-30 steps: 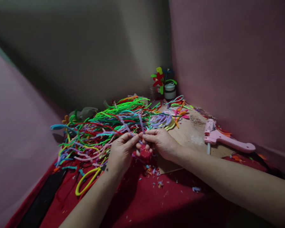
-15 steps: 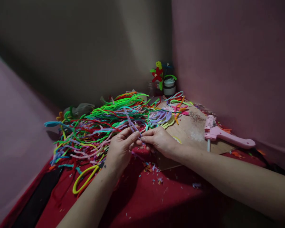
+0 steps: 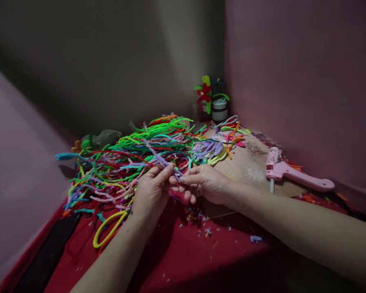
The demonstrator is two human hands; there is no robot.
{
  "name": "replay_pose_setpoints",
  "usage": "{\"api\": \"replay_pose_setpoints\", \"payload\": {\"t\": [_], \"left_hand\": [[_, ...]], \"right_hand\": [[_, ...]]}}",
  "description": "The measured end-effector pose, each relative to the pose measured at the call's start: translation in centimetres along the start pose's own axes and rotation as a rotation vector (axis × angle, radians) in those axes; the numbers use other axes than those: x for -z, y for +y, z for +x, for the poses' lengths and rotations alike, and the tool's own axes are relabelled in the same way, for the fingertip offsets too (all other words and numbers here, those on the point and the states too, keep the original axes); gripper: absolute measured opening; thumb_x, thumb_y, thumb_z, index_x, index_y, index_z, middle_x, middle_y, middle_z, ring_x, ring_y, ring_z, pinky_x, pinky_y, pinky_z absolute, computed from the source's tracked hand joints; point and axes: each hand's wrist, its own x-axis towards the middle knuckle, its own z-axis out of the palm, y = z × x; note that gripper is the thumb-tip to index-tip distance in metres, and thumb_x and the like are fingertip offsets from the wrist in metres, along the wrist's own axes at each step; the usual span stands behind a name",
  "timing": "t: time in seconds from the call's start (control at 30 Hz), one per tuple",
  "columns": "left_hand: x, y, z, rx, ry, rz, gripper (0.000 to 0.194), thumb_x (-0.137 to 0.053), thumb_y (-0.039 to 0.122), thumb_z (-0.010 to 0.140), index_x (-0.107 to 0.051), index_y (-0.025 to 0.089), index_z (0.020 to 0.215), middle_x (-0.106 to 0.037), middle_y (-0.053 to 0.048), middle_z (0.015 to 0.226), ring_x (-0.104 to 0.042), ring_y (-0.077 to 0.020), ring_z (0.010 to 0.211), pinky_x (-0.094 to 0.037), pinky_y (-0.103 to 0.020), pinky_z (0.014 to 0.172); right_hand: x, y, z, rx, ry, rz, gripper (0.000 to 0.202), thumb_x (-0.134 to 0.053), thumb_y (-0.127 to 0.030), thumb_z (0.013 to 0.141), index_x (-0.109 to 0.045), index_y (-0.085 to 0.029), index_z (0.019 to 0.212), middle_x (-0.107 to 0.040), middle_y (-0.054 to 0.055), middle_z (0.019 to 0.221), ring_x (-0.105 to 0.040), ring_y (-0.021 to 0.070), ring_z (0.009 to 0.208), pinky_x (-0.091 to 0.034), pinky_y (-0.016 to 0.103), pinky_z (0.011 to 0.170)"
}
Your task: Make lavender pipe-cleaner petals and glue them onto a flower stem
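Purple stem (image 3: pixel 156 154) — fuzzy, slim, bent perhaps — pinched in fingers (image 3: pixel 168 170).

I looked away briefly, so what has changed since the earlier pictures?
The purple strands, spread apart at first, now lie together, leaning left. The left hand and right hand still hold them; the pink glue gun stayed put.

left hand (image 3: pixel 154 189): pinches purple pipe cleaner (image 3: pixel 158 156) | right hand (image 3: pixel 207 183): fingers at its lower end | glue gun (image 3: pixel 293 173): on board (image 3: pixel 240 162), right side
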Motion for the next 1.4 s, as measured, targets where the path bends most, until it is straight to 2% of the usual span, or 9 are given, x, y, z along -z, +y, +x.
{"api": "replay_pose_setpoints", "payload": {"t": [0.2,0.4,0.6,0.77,0.9,1.0,1.13,1.23,1.4], "left_hand": [[0.0,0.0,-0.2,0.009,0.039,0.003,0.013,-0.070,0.020,0.069,-0.060,0.013,0.072,-0.055,0.003,0.049,-0.050,-0.0063,0.040,-0.041,-0.015,0.041],[0.1,-0.3,-0.1,-0.051,0.076,0.020,0.015,-0.073,0.020,0.067,-0.061,0.013,0.073,-0.053,0.005,0.052,-0.043,-0.0029,0.039,-0.034,-0.013,0.037],[0.3,-0.7,0.1,-0.018,0.031,-0.007,0.019,-0.073,0.023,0.067,-0.058,0.015,0.074,-0.050,0.006,0.053,-0.043,-0.0037,0.040,-0.034,-0.014,0.038],[0.3,-0.5,-0.2,0.059,0.014,0.034,0.021,-0.071,0.027,0.068,-0.054,0.015,0.073,-0.050,0.006,0.050,-0.044,-0.0047,0.038,-0.035,-0.015,0.037],[0.2,-0.2,-0.5,0.099,0.013,0.077,0.025,-0.070,0.032,0.068,-0.051,0.015,0.069,-0.051,0.006,0.048,-0.044,-0.0052,0.035,-0.031,-0.015,0.031],[0.1,0.0,-0.5,0.102,0.010,0.097,0.027,-0.070,0.034,0.069,-0.051,0.015,0.066,-0.050,0.006,0.046,-0.040,-0.0051,0.031,-0.031,-0.015,0.028],[0.1,0.0,-0.7,0.113,0.010,0.087,0.026,-0.069,0.033,0.070,-0.051,0.015,0.064,-0.050,0.006,0.045,-0.037,-0.0042,0.030,-0.031,-0.015,0.027],[0.0,-0.1,-0.9,0.130,0.002,0.101,0.027,-0.068,0.035,0.071,-0.052,0.015,0.063,-0.049,0.006,0.042,-0.038,-0.0047,0.030,-0.030,-0.015,0.027],[0.0,-0.4,-0.8,0.163,-0.094,0.121,0.030,-0.065,0.039,0.074,-0.055,0.013,0.063,-0.048,0.004,0.042,-0.038,-0.0046,0.030,-0.029,-0.014,0.027]], "right_hand": [[-0.3,0.1,0.2,0.020,0.082,-0.097,0.014,-0.058,-0.020,0.078,-0.058,-0.010,0.068,-0.060,0.002,0.056,-0.054,0.0083,0.039,-0.041,0.017,0.035],[-0.9,-0.3,0.1,-0.001,0.132,-0.058,0.011,-0.058,-0.012,0.074,-0.056,-0.010,0.063,-0.061,0.002,0.053,-0.056,0.0088,0.041,-0.046,0.018,0.039],[-0.4,-0.2,0.0,-0.012,0.017,0.024,0.014,-0.061,-0.019,0.071,-0.061,-0.006,0.064,-0.062,0.005,0.054,-0.058,0.0103,0.042,-0.046,0.018,0.038],[-0.1,-0.2,-0.2,-0.028,-0.029,0.047,0.016,-0.062,-0.020,0.070,-0.063,-0.005,0.063,-0.062,0.004,0.054,-0.056,0.0089,0.041,-0.042,0.016,0.036],[-0.1,-0.6,-0.3,-0.083,-0.083,0.075,0.014,-0.061,-0.019,0.069,-0.063,-0.006,0.064,-0.060,0.002,0.054,-0.052,0.0070,0.038,-0.040,0.016,0.033],[-0.2,-0.7,-0.3,-0.103,-0.080,0.105,0.010,-0.061,-0.018,0.069,-0.061,-0.009,0.066,-0.059,0.000,0.054,-0.052,0.0068,0.037,-0.039,0.016,0.032],[-0.1,-0.4,-0.3,-0.044,-0.042,0.117,0.006,-0.064,-0.014,0.067,-0.059,-0.010,0.067,-0.059,-0.001,0.055,-0.052,0.0066,0.039,-0.039,0.015,0.034],[0.0,-0.3,-0.3,-0.069,-0.082,0.095,0.008,-0.065,-0.015,0.068,-0.060,-0.009,0.070,-0.059,-0.001,0.056,-0.052,0.0062,0.038,-0.037,0.015,0.033],[-0.1,-0.5,-0.5,-0.103,-0.094,0.134,0.012,-0.066,-0.018,0.067,-0.062,-0.008,0.071,-0.060,0.000,0.055,-0.051,0.0062,0.037,-0.036,0.015,0.032]]}}
